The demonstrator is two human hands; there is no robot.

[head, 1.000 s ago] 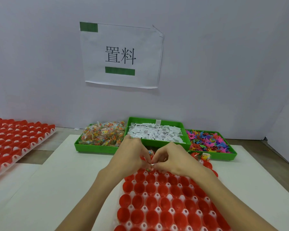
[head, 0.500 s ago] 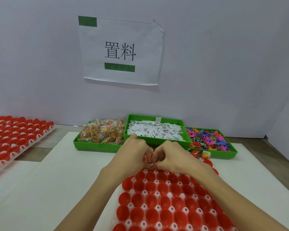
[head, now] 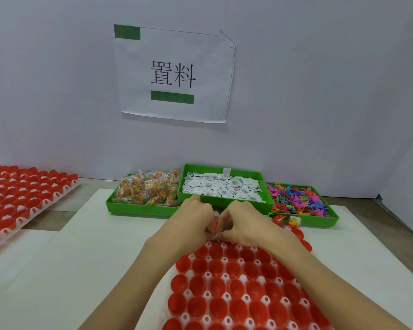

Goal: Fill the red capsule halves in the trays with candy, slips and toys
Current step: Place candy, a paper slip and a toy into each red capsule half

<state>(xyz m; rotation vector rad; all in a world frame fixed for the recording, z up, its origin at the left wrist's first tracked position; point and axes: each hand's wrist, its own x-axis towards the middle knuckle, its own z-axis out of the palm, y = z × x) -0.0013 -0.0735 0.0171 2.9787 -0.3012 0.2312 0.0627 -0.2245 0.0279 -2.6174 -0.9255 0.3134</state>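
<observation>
A white tray of red capsule halves lies in front of me; the near rows look hollow. My left hand and my right hand meet over its far rows, fingers curled, pinching small candy packets between them. What sits under the hands is hidden. Two filled capsules show at the tray's far right corner. Behind stand three green bins: candy packets, white paper slips and colourful plastic toys.
A second tray of red capsule halves lies at the left on a lower surface. A white wall with a paper sign closes the back. The white tabletop spreads left of my tray.
Both hands stay joined over the far rows; they shifted slightly away from me and the view tilted a little. The pinched packets remain between the fingers.
</observation>
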